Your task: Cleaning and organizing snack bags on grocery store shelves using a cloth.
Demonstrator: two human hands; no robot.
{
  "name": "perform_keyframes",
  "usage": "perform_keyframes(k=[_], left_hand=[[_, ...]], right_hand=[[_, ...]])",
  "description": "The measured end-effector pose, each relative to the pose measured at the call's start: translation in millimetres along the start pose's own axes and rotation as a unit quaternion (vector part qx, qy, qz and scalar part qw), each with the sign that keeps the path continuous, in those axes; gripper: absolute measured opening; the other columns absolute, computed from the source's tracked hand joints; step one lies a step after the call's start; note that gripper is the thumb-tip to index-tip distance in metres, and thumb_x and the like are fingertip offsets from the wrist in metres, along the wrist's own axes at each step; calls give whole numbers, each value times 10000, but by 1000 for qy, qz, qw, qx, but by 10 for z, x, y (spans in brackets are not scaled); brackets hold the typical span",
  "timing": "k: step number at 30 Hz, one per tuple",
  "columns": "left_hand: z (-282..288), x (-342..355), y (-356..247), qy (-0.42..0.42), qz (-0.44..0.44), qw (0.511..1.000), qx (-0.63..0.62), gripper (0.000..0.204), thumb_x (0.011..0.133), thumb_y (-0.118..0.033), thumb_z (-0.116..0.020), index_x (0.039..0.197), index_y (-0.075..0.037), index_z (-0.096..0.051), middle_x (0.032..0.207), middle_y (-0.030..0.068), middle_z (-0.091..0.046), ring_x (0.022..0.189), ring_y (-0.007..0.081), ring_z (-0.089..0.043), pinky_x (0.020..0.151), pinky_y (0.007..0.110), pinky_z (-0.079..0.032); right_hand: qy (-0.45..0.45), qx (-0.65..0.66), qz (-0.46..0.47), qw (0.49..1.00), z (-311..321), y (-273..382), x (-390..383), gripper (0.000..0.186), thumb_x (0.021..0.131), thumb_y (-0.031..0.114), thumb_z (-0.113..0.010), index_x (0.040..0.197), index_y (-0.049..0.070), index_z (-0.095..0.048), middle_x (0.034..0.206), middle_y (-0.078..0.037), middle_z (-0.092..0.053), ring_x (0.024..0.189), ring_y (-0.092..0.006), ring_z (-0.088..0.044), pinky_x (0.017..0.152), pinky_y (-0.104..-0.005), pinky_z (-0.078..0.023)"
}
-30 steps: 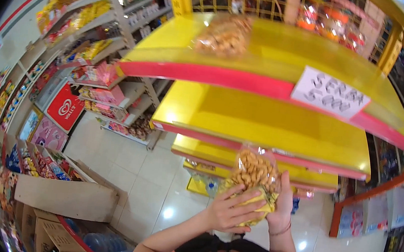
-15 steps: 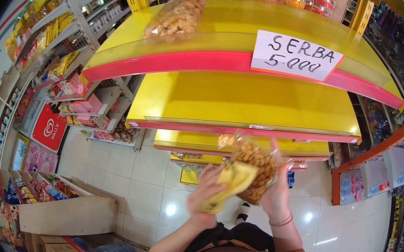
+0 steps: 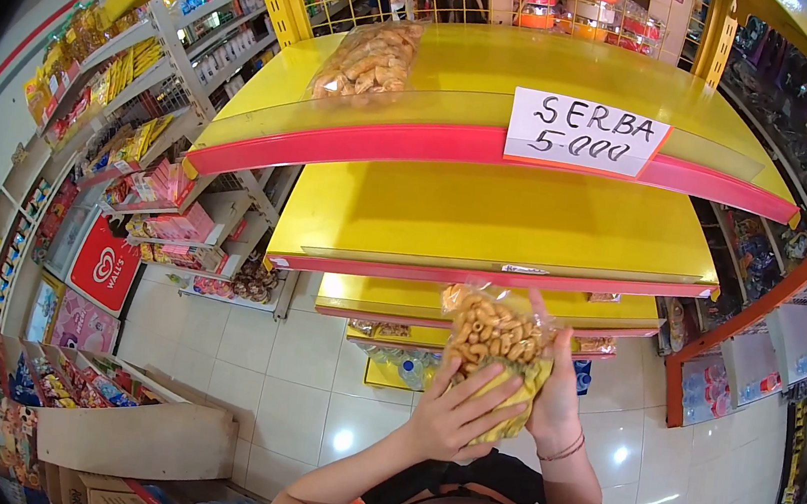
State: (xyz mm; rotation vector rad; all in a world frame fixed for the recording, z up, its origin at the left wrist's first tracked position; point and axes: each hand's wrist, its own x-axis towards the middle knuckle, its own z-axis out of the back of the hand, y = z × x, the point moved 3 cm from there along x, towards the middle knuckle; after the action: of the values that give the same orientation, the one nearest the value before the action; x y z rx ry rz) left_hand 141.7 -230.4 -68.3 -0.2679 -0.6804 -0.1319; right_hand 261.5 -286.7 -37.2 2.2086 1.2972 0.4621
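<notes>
In front of my body, a clear plastic bag of brown curved snacks [image 3: 493, 330] is held up below the shelves. My right hand [image 3: 558, 404] supports its right side, fingers pointing up and partly behind it. Fingers of my left hand [image 3: 449, 414] are closed on a yellow cloth [image 3: 530, 388], which is pressed flat against the lower front of the bag. The cloth covers the bag's bottom part. A second clear bag of pale brown snacks [image 3: 371, 62] lies on the left of the top yellow shelf [image 3: 487, 61].
Tiered yellow shelves with pink front edges stand ahead; a handwritten white card [image 3: 587, 134] hangs on the top edge. Stocked racks [image 3: 176, 214] line the left, and an orange-framed rack [image 3: 750, 305] is at right. Cardboard boxes [image 3: 106, 498] sit at lower left over tiled floor.
My left hand has brought the yellow cloth rightward onto the bag's lower front. The bag has turned so that its snacks face up more plainly. The view has shifted slightly.
</notes>
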Motion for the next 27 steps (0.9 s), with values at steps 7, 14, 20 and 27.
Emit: perform_keyframes(k=[7,14,20,27], left_hand=[[-63,-467,116,-6,-24,999,36,414,886,-391,-432,1213,-198,-597,1282,1,-542,1251,218,-452,1117,537,-58],[-543,-1013,459,-199,570,368,-707,557,880,-318,-525,1336,-30,-387,1277,148,-508,1196,286,-484,1091,458,-256],[-319,-214,149,-214,424,474,-742,702,794,-75,-691,1374,-39,-296,1264,119,-483,1174,235,-472,977,363,-415],[-219,195,257,-176,224,909,-304,501,698,-26,-746,1171,-47,-581,1146,185,-570,1077,309,-560,903,396,-462]], right_hand=[[-61,118,48,990,235,171,40,607,962,528,-193,1423,141,-274,1409,-105,-377,1286,-296,-368,1070,-462,-294],[-134,167,111,970,480,433,20,622,957,536,-205,1389,105,-328,1352,-150,-431,1209,-350,-441,1015,-520,-352],[-135,157,62,976,542,54,170,557,979,467,-233,1355,78,-365,1344,-135,-442,1203,-311,-456,999,-500,-379],[-180,-28,68,981,894,443,14,617,928,392,-472,1422,118,-224,1300,-82,-489,1228,-212,-437,995,-415,-378]])
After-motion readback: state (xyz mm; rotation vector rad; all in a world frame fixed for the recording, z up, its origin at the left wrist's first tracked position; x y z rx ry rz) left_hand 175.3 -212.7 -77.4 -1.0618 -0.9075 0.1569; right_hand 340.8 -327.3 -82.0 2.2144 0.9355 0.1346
